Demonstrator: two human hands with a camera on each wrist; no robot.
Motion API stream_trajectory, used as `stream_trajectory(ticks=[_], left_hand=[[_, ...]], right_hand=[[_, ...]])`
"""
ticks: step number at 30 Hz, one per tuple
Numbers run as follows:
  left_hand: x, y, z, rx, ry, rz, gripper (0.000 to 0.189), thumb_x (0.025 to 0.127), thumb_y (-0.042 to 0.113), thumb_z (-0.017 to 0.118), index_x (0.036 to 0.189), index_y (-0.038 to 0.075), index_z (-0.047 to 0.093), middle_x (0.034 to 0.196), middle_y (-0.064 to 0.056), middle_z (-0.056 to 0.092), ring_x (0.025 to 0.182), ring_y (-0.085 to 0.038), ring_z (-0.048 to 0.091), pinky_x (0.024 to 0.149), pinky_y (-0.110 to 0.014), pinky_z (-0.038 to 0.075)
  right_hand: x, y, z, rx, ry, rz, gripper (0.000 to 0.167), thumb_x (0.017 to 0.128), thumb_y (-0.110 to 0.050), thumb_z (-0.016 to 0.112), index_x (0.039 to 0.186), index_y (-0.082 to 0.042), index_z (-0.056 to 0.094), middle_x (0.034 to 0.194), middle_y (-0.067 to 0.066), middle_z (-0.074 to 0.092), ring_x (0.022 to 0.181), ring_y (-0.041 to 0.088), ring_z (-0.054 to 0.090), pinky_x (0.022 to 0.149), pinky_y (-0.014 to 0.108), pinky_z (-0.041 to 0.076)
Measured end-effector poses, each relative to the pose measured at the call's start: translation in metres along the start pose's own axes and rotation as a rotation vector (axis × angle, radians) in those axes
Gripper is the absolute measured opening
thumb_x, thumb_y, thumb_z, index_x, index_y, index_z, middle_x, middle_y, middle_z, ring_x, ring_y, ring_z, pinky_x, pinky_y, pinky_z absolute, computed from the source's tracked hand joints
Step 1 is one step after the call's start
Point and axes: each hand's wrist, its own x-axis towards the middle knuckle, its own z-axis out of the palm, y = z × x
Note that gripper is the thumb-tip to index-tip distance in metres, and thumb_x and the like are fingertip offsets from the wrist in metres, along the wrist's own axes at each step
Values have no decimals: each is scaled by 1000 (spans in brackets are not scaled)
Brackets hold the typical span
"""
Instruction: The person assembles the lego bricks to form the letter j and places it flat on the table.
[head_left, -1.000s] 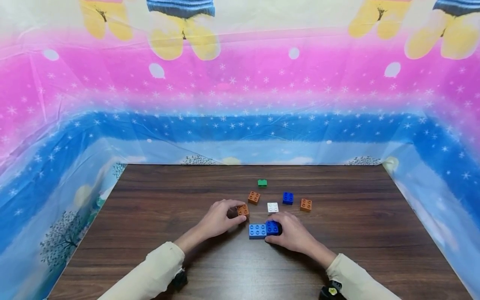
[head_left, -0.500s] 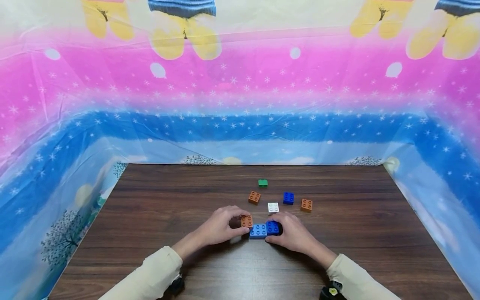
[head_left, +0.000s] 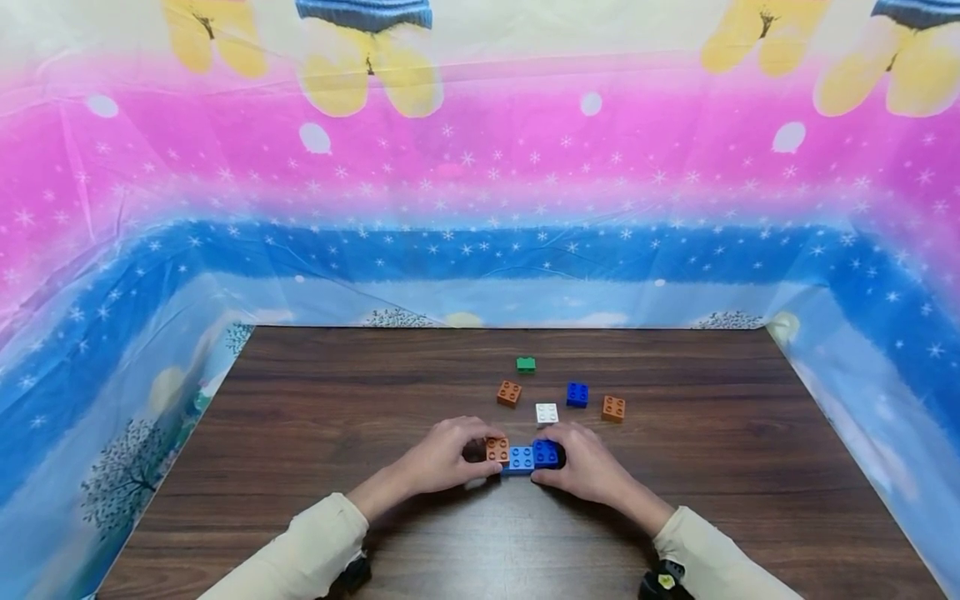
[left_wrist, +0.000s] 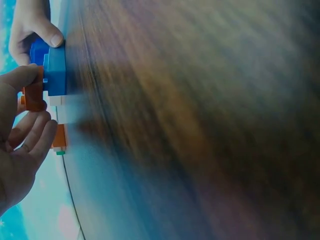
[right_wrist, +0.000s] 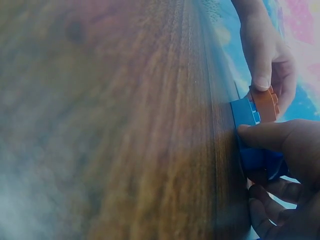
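Observation:
A light blue toy building brick lies on the table with a dark blue brick stacked on its right end. My right hand grips that end, its thumb along the light blue brick's near side. Between thumb and fingers, my left hand pinches an orange brick over the left end of the light blue one. In the left wrist view the orange brick sits right at the light blue brick's studs, studs facing up. Part of the light blue brick's studs shows between the two upper bricks.
Beyond the hands lie a white brick, a dark blue brick, an orange brick, another orange brick and a green brick. A patterned cloth rises behind the wooden table.
My left hand has brought the orange brick toward me and to the right, from the table to over the left end of the light blue brick. My right hand has stayed in place.

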Motion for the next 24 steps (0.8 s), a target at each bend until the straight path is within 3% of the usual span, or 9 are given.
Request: stream_trajectory(ticks=[11,24], left_hand=[[3,-1,1,31,-30,6,43,95,38,73,131,15,69,115,5,70,95,-5,60,85,-32,49],[5,3,3,89,2,-13,40,90,34,79,125,14,74,104,3,73,88,-5,62,81,-30,51]], right_hand=[[1,1,0,-3,-4,9,42,80,-32,89,114,-14,73,118,5,70,110,25,64,94,53,49],[0,-1,0,-7,-8,17,42,80,-32,89,115,-14,73,121,7,70,113,28,64,97,56,47]])
